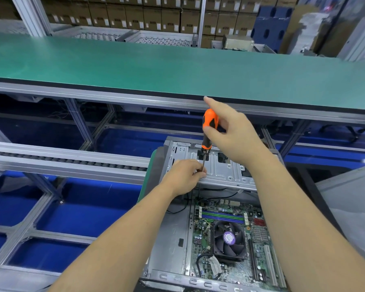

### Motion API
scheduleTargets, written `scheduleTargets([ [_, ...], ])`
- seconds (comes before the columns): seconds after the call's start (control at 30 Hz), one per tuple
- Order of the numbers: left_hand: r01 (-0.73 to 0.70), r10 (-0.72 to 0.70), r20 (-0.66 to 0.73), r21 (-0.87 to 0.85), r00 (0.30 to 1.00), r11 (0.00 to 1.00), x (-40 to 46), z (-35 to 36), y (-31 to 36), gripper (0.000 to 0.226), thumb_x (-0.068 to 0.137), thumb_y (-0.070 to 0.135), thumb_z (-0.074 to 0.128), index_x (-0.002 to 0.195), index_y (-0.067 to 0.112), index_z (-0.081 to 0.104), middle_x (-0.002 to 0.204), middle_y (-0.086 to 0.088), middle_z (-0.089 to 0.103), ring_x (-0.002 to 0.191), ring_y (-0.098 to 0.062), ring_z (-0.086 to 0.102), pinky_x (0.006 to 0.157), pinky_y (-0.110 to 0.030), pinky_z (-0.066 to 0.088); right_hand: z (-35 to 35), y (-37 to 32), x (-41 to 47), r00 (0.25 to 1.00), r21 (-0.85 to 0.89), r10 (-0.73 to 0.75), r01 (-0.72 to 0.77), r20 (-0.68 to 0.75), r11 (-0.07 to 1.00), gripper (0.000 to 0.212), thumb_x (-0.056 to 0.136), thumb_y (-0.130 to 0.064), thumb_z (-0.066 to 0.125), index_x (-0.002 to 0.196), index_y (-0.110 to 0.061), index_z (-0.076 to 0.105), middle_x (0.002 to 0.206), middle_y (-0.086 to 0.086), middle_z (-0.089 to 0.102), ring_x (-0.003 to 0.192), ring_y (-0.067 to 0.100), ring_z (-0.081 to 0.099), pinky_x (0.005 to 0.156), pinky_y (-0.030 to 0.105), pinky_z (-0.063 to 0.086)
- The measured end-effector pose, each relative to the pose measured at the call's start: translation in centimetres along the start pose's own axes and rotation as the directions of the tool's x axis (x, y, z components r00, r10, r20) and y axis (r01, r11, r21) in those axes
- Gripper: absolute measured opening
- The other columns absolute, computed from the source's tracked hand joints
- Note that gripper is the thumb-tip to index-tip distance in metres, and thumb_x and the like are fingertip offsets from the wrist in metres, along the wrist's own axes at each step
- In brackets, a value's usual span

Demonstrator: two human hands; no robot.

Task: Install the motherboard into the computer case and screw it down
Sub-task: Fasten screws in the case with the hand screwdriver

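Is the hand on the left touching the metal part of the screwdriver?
Touching. The head view shows the left hand with its fingertips pinched round the screwdriver shaft, low down near the tip.

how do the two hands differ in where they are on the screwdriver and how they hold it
The left hand sits low, fingers curled and pinching the metal shaft near its tip; the right hand sits high at the orange handle. The left is closed tight, while the right has its index finger stretched out, thumb against the handle. Both are on the same upright screwdriver above the computer case.
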State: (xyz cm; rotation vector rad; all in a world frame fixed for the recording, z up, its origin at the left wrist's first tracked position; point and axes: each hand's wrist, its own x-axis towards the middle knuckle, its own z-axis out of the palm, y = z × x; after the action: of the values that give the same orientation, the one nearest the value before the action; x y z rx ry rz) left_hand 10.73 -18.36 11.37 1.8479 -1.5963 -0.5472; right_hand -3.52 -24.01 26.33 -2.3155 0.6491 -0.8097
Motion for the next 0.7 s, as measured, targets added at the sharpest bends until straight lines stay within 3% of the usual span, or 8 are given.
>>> scheduleTargets([
  [0.03,-0.003,0.003,0.003,0.007,1.0,1.0,0.0,-0.03,0.04,0.015,0.098,0.026,0.061,0.094,0.019,0.073,0.097,0.015,0.065,0.098,-0.012,0.061,0.097,-0.042,0.049,-0.06,-0.04,-0.1,1.0,0.05,-0.001,0.0,0.009,0.999,0.06,0.095,-0.011,0.066,0.15,-0.024,0.048,0.114,0.005,0.066,0.103,0.021,0.062,0.096,0.033,0.051],
  [0.1,-0.007,0.007,0.007,0.026,1.0,1.0,-0.04,-0.02,0.08,0.015,0.098,0.027,0.061,0.095,0.019,0.074,0.095,0.017,0.064,0.098,-0.012,0.061,0.098,-0.041,0.048,-0.46,0.26,0.02,0.996,-0.106,-0.019,0.01,-0.086,0.994,0.056,0.089,-0.022,0.077,0.142,-0.024,0.058,0.105,0.007,0.069,0.097,0.024,0.065,0.095,0.041,0.054],
  [0.17,-0.006,0.006,0.007,0.03,1.0,1.0,-0.07,-0.04,0.11,0.015,0.098,0.028,0.061,0.096,0.02,0.074,0.096,0.016,0.065,0.1,-0.012,0.061,0.099,-0.041,0.048,-0.67,0.1,0.08,0.989,-0.243,-0.054,0.019,-0.136,0.97,0.058,0.085,-0.036,0.08,0.138,-0.022,0.061,0.103,0.004,0.066,0.094,0.021,0.061,0.09,0.036,0.054],
  [0.3,-0.02,0.02,0.011,0.031,1.0,0.999,-0.11,-0.14,0.17,0.017,0.098,0.026,0.061,0.097,0.016,0.075,0.093,0.02,0.062,0.101,-0.012,0.061,0.102,-0.043,0.044,-0.19,0.13,-0.42,0.999,0.069,-0.005,0.008,-0.043,0.998,0.056,0.093,-0.011,0.07,0.145,-0.025,0.055,0.121,0.002,0.066,0.112,0.019,0.065,0.098,0.034,0.055],
  [0.4,-0.028,0.027,0.025,0.041,0.999,0.999,-0.14,-0.17,0.24,0.018,0.098,0.025,0.061,0.094,0.015,0.075,0.093,0.02,0.063,0.1,-0.013,0.061,0.101,-0.044,0.044,-0.84,0.31,-0.14,0.983,-0.11,-0.012,-0.008,-0.184,0.994,0.046,0.084,-0.031,0.082,0.127,-0.024,0.07,0.098,0.001,0.067,0.092,0.021,0.066,0.091,0.038,0.055],
  [0.53,-0.014,0.014,0.024,0.021,1.0,1.0,-0.07,-0.07,0.08,0.016,0.098,0.026,0.061,0.09,0.019,0.073,0.093,0.018,0.064,0.101,-0.015,0.06,0.101,-0.044,0.045,-0.82,0.63,-0.35,0.998,0.128,0.045,-0.04,-0.033,0.991,0.052,0.092,-0.012,0.071,0.14,-0.025,0.06,0.115,-0.002,0.068,0.11,0.016,0.067,0.099,0.033,0.055],
  [0.63,-0.03,0.028,0.031,0.043,0.999,0.999,-0.11,-0.1,0.12,0.016,0.098,0.026,0.061,0.091,0.019,0.074,0.097,0.016,0.065,0.1,-0.013,0.061,0.101,-0.044,0.045,-1.01,0.54,-0.46,0.984,0.003,0.039,-0.039,-0.172,0.999,0.044,0.081,-0.025,0.084,0.123,-0.027,0.071,0.097,-0.004,0.071,0.09,0.016,0.069,0.09,0.038,0.057],
  [0.7,-0.033,0.031,0.037,0.031,0.999,0.999,-0.14,-0.1,0.16,0.016,0.098,0.025,0.061,0.087,0.022,0.071,0.1,0.013,0.067,0.1,-0.013,0.061,0.101,-0.044,0.045,-0.79,0.33,-0.61,0.992,-0.022,-0.001,-0.002,-0.122,1.0,0.049,0.086,-0.029,0.081,0.132,-0.028,0.066,0.102,-0.003,0.067,0.094,0.018,0.065,0.092,0.037,0.056],
])
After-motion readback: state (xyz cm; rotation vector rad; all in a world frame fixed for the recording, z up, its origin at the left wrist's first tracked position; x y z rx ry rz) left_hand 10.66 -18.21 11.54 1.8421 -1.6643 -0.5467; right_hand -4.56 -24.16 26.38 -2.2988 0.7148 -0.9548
